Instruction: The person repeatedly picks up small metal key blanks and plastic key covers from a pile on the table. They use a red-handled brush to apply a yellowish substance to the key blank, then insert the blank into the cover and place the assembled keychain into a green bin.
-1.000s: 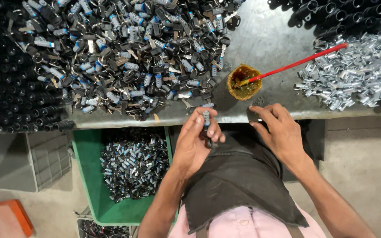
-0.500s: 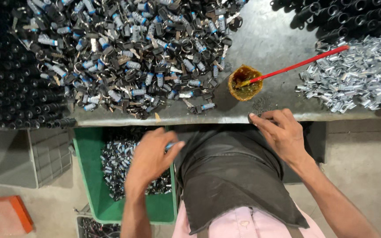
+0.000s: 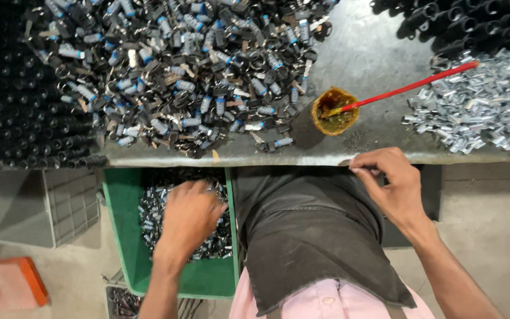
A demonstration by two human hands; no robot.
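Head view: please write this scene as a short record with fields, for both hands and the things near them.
left hand: left hand palm down over small dark and silver parts in the green bin
right hand: right hand at the table edge, fingertips pinched; anything held is too small to tell
on table: heap of black and blue parts, yellow cup with red stick, pile of silver pieces
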